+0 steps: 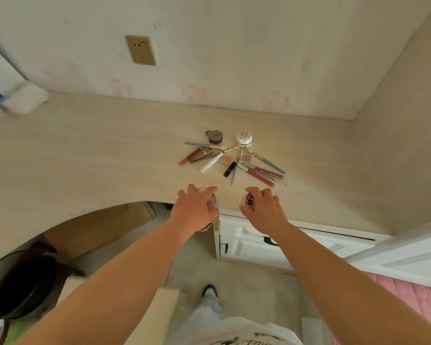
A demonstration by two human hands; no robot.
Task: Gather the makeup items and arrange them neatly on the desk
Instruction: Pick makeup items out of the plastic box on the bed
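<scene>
Several makeup items lie in a loose pile on the pale wooden desk (85, 150): a brown round compact (215, 137), a white flowered jar (244, 139), a white tube (211, 162), a black lipstick (229, 169), lip glosses (258, 176) and slim brushes. Near the desk's front edge, my left hand (197, 207) grips a round pinkish compact (210, 201) with a gold rim. My right hand (263, 207) holds a small white item with a dark blue pattern (249, 199). Both hands are just in front of the pile.
The wall with a gold socket (140, 49) runs behind the desk. A white cloth roll (26, 98) lies at the far left. White drawers (284, 242) sit under the desk at right, a black bin (23, 285) at the lower left, a pink bed cover (408, 295) at right.
</scene>
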